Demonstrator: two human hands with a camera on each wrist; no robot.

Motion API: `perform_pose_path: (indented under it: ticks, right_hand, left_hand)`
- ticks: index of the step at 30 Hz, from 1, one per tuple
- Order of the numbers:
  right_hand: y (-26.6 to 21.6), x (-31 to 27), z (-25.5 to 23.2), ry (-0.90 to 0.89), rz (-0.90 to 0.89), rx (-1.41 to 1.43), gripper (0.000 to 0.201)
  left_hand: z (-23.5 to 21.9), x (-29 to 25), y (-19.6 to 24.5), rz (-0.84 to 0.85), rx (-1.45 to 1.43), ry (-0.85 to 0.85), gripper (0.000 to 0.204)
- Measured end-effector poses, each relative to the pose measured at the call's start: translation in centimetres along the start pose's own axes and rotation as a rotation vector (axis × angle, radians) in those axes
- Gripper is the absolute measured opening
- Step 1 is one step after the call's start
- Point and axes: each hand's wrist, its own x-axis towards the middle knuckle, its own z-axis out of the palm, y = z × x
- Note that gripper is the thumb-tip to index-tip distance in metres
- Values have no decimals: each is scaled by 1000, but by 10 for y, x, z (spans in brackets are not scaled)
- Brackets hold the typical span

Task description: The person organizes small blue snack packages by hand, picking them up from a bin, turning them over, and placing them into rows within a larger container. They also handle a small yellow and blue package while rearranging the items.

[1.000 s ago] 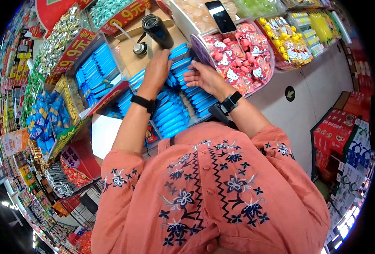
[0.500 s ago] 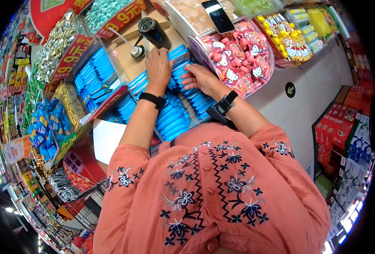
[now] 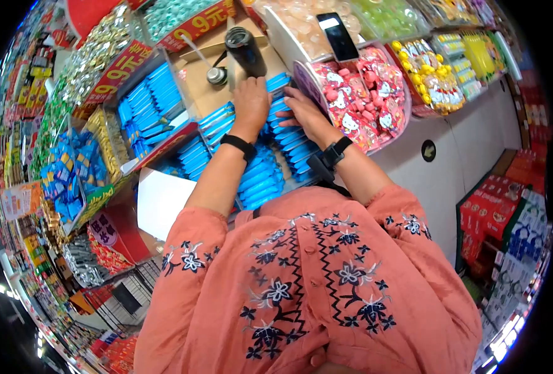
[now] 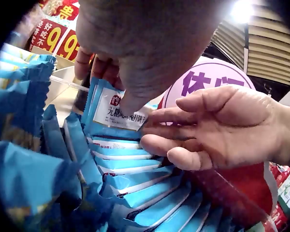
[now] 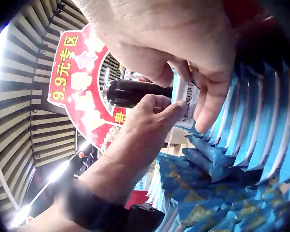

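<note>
Rows of blue snack packets (image 3: 261,174) fill a display bin in front of me. My left hand (image 3: 251,100) is at the far end of the rows and pinches one upright blue packet (image 4: 113,108) with a white label between its fingertips (image 4: 99,67). My right hand (image 3: 301,111) lies just right of it, its fingers (image 4: 183,116) nearly straight and touching the same packet and the tops of its neighbours. In the right wrist view the right fingertips (image 5: 208,99) press on the packet (image 5: 186,104) opposite the left hand (image 5: 145,121).
A black bottle (image 3: 245,50) lies in an open cardboard box (image 3: 201,81) just beyond the hands. A bin of pink sweets (image 3: 364,87) is at the right, a phone (image 3: 341,36) above it. Another tray of blue packets (image 3: 149,109) is at the left. Red price signs (image 3: 195,25) line the shelf.
Both hands have moved up to the far end of the packet rows. The right hand, earlier held palm-up away from them, now lies against the packets beside the left hand.
</note>
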Motion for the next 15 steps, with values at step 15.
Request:
perform_pose_path:
  ticks: [15]
  right_hand:
    - [-39,-26,28,-192,193,-78,38]
  left_hand:
    - [-186,-16,-179,-493,-272,-97,27]
